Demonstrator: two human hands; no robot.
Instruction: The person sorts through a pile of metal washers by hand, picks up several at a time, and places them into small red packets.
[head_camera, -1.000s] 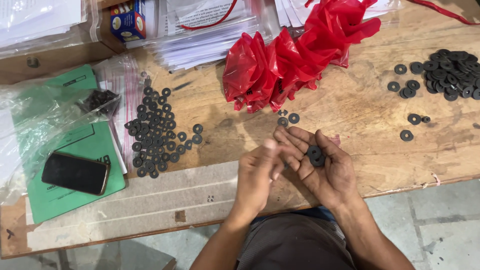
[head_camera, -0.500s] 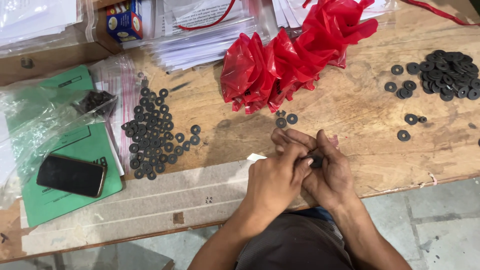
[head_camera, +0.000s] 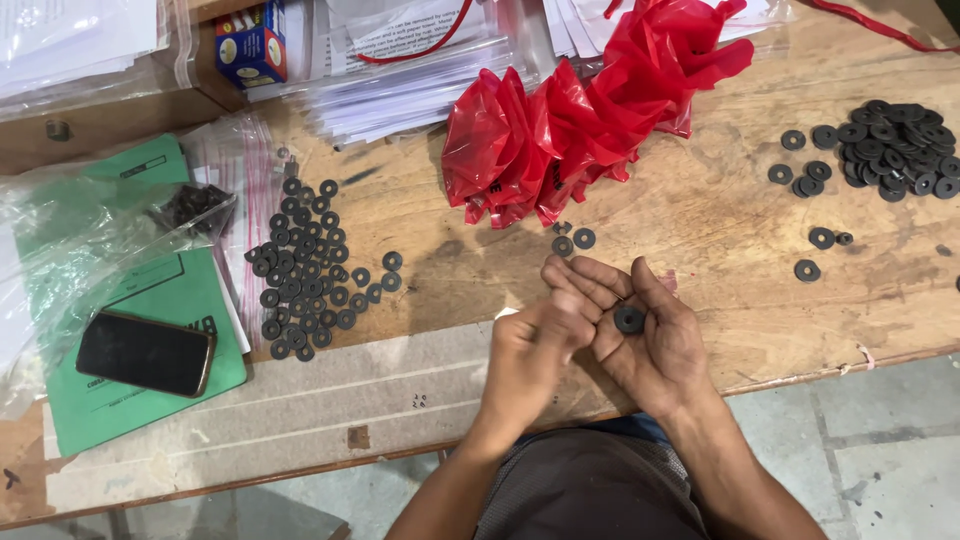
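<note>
Cupped in the open right hand (head_camera: 655, 345), loosely, small black washers (head_camera: 629, 319) rest unclamped on the palm while the left hand (head_camera: 535, 350) pinches beside them, contents unclear; tilting that palm would likely spill them onto the wooden bench (head_camera: 700, 220)

Even, fairly bright light falls from above on the wooden worktop (head_camera: 720, 230), with soft, short shadows under the red plastic bags (head_camera: 560, 130). The clear plastic bag (head_camera: 90, 230) at the left shows pale glare. The left hand (head_camera: 530, 350) is slightly blurred; the black washers (head_camera: 305, 270) look sharp. Straight edges bend slightly near the frame's corners.
</note>
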